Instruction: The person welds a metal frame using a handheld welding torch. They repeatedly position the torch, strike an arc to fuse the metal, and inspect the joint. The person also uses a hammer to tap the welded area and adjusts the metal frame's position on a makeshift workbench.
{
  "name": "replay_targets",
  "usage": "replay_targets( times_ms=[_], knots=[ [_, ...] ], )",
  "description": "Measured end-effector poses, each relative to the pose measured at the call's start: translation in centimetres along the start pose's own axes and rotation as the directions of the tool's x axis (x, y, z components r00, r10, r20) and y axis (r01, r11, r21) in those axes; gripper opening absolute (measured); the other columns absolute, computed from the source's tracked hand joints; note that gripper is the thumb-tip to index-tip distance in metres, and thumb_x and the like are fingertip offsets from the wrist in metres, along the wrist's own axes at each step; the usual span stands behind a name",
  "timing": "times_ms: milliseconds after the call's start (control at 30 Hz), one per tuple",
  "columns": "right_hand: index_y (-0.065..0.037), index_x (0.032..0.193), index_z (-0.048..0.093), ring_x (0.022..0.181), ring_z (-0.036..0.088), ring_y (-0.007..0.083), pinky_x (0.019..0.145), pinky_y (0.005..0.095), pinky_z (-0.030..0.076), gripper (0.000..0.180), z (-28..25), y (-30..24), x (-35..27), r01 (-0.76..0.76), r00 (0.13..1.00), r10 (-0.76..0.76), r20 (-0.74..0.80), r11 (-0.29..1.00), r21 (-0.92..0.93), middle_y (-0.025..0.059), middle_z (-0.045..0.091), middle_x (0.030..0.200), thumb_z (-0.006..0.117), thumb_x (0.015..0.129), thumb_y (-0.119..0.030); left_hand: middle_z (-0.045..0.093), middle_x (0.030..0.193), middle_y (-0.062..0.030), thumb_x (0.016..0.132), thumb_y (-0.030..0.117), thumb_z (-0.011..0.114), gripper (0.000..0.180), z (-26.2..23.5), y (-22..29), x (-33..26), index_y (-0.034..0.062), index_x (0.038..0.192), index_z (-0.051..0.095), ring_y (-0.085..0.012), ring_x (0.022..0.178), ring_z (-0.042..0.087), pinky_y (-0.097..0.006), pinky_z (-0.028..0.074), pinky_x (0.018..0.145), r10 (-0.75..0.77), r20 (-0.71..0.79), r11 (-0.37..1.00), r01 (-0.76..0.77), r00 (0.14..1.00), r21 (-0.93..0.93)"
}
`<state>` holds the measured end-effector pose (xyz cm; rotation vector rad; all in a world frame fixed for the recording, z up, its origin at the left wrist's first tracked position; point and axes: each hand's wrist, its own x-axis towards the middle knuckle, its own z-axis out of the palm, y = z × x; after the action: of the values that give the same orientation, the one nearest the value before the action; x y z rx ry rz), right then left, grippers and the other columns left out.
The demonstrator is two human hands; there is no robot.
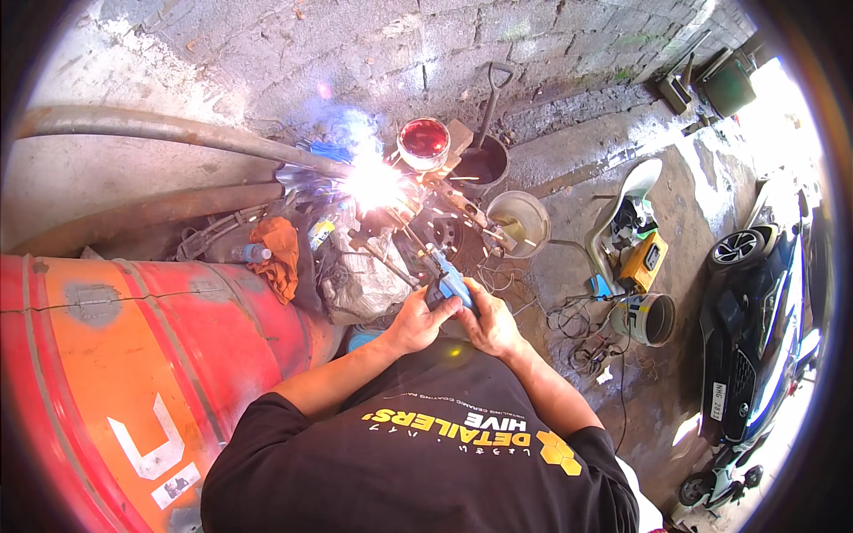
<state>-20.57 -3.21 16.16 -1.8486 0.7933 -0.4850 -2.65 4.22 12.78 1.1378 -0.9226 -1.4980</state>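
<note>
While rough block wall [426,53] spans the top, ribbed red-orange drum [133,329] bulges at left. Curved, rusty pipe [195,134] runs to white glare [373,185]. Crumpled pale sack [362,289] below it. Left hand [416,322] and right hand [491,322], together, clamped on blue tool [452,282], blocky, smooth-looking, just right of sack.

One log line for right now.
Left hand: gripping blue welding holder; right hand: gripping same holder; bright arc: beyond holder; red-orange drum: at left
</note>
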Motion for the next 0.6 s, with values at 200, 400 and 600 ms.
replay_targets(
  times_ms=[200,400,600],
  knots=[
    [0.0,0.14,0.047,0.09,0.072,0.0379,0.08,0.0428,0.057,0.051,0.1,0.4,0.0,0.005,1.0,-0.005,-0.001,1.0,0.001,0.0242,0.069,0.106,0.065,0.096,-0.02,0.065,0.107,-0.0035,0.103,0.02,0.061,0.031,0.2,-0.1,0.1,0.0017,0.127,0.057,-0.0115,0.092,0.063,-0.03,0.056,0.076,0.02,0.0,0.997,-0.02,1.0,-0.069],
    [-0.001,0.14,0.047,0.074,0.074,0.0311,0.074,0.0391,0.058,0.05,0.2,0.4,-0.1,-0.007,1.0,0.007,-0.021,1.0,0.013,0.0216,0.07,0.1,0.064,0.096,-0.017,0.066,0.117,-0.0041,0.103,0.02,0.062,0.042,0.4,1.0,0.0,0.0012,0.139,0.052,-0.0118,0.107,0.061,-0.03,0.05,0.096,-0.025,-0.028,1.0,0.026,0.999,0.017],
    [-0.001,0.14,0.047,0.078,0.074,0.032,0.075,0.0406,0.058,0.049,0.9,1.7,0.3,0.233,0.965,-0.238,-0.112,0.971,-0.049,0.023,0.07,0.1,0.063,0.096,-0.014,0.066,0.12,-0.0046,0.102,0.02,0.064,0.048,0.2,0.6,0.1,0.0001,0.142,0.048,-0.0126,0.11,0.061,-0.031,0.05,0.097,0.01,0.0,1.0,-0.01,1.0,0.027]
  ],
)
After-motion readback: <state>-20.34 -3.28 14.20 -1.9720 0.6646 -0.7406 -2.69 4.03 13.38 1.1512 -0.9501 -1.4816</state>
